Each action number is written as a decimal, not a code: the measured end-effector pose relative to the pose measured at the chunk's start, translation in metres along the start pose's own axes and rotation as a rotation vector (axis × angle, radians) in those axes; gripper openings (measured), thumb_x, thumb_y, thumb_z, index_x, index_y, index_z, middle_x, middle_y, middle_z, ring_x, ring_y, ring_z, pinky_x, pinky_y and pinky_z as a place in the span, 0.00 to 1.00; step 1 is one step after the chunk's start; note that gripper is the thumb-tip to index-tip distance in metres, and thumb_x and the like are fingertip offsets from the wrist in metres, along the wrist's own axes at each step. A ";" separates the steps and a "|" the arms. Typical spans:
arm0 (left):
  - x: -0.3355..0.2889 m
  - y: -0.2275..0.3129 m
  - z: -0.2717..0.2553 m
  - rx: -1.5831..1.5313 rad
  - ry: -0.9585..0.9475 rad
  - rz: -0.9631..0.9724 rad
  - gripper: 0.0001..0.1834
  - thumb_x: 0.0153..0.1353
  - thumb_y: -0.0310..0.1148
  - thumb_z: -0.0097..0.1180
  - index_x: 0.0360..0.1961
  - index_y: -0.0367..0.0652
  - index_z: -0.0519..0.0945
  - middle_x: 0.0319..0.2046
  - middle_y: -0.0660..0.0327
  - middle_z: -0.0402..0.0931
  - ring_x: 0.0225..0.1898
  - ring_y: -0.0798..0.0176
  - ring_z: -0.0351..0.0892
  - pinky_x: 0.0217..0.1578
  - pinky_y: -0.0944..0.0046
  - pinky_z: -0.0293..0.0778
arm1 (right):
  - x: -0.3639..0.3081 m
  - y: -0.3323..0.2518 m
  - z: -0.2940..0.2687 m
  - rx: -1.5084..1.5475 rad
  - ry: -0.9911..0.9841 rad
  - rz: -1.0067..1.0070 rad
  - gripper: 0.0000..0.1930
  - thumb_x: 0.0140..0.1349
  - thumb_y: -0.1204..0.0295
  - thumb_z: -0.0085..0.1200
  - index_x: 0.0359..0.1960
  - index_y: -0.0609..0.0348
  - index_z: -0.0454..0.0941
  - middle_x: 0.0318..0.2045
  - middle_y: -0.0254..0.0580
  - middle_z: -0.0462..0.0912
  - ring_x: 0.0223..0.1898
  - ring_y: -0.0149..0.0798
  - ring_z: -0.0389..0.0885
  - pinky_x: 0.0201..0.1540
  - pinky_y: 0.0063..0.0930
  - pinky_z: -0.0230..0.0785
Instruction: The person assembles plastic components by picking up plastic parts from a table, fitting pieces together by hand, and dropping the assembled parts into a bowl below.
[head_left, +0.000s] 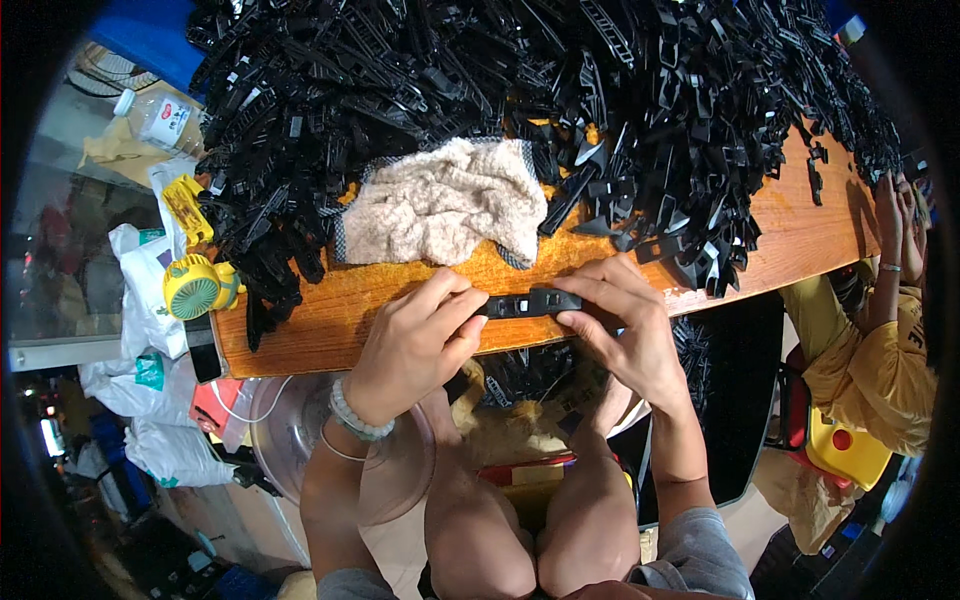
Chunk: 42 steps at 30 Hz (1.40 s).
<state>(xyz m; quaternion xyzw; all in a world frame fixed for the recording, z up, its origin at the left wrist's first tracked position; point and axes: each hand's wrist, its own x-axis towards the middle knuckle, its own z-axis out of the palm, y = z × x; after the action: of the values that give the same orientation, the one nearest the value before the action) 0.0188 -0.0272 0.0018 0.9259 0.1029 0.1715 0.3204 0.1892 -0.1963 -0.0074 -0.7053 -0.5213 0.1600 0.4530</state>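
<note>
Between my two hands, just above the front edge of the wooden table (pixel 300 328), is a small black plastic part (pixel 530 303) with square cut-outs. My left hand (pixel 425 325), with a beaded bracelet at the wrist, pinches its left end. My right hand (pixel 625 320) grips the wider right end between thumb and fingers. Behind them lies a crumpled cream cloth (pixel 440 205) with a checked border. A large heap of black plastic parts (pixel 400 80) spreads over the far side of the table.
A yellow fan (pixel 195 287) sits at the table's left corner, near a plastic bottle (pixel 160 120) and white bags (pixel 150 290). Below the edge stands a clear round tub (pixel 345 440). Another person (pixel 880 340) sits at the right, beside a yellow stool (pixel 845 450).
</note>
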 end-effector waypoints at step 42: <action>0.095 0.019 0.050 0.365 0.252 0.152 0.06 0.52 0.25 0.63 0.29 0.37 0.77 0.32 0.55 0.71 0.39 0.51 0.74 0.40 0.53 0.72 | 0.022 0.023 -0.009 -0.675 0.305 -0.171 0.19 0.49 0.78 0.60 0.46 0.56 0.79 0.41 0.41 0.74 0.42 0.43 0.70 0.43 0.37 0.61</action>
<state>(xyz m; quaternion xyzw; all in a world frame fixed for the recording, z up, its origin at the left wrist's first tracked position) 0.1267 -0.0407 0.0008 0.9449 0.1015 0.2879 0.1182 0.2176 -0.1823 -0.0155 -0.7846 -0.5282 -0.1658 0.2792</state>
